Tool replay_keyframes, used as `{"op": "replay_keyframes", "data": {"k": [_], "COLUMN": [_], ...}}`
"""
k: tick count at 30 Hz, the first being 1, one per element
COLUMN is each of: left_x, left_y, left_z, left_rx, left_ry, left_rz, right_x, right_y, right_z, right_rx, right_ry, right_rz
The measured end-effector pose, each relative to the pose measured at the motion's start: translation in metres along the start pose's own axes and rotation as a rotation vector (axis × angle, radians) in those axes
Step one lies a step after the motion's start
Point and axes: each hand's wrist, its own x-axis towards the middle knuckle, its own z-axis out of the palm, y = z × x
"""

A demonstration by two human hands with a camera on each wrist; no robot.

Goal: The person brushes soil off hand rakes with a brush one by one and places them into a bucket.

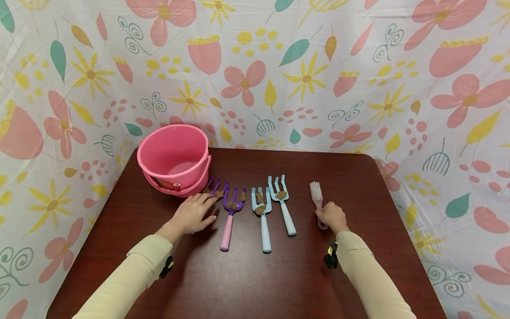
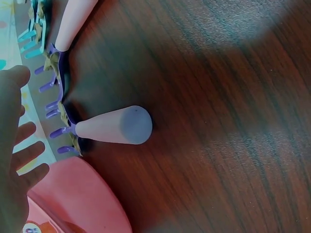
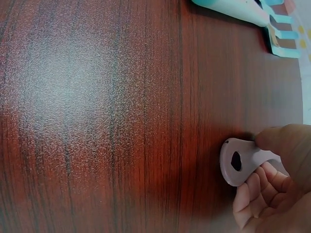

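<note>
My right hand (image 1: 333, 216) pinches the handle of a small pinkish brush (image 3: 242, 160), whose white bristles face up in the head view. In the right wrist view, thumb and curled fingers close around the handle near its holed end. My left hand (image 1: 193, 213) hovers with spread fingers over a purple toy garden fork (image 2: 114, 127); its pink handle is mostly hidden in the head view. Beside it lies a second purple fork (image 1: 226, 232) with a pink handle. Two light blue forks (image 1: 265, 232) lie farther right. Brown clumps cling to the forks' tines.
A pink bucket (image 1: 175, 133) stands at the back left, its handle folded down, just behind the left fork. Everything rests on a dark brown wooden table (image 1: 255, 283). A flower-patterned cloth (image 1: 295, 88) hangs along the table's back and sides.
</note>
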Motion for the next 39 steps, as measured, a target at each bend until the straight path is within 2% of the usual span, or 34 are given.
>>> {"op": "replay_keyframes", "data": {"k": [11,23,39], "left_x": [-0.008,-0.017,-0.023], "left_y": [-0.005,-0.010,-0.011], "left_z": [0.003,0.008,0.013], "left_rx": [0.015,-0.009,-0.006], "left_ry": [0.025,0.019,0.031], "left_rz": [-0.029,-0.090,-0.103], "right_x": [-0.004,0.000,0.003], "right_y": [-0.001,0.000,0.002], "right_z": [-0.003,-0.001,0.000], "right_rx": [0.045,0.037,0.112], "right_ry": [0.014,0.008,-0.026], "right_rz": [-0.035,-0.079,-0.093]}}
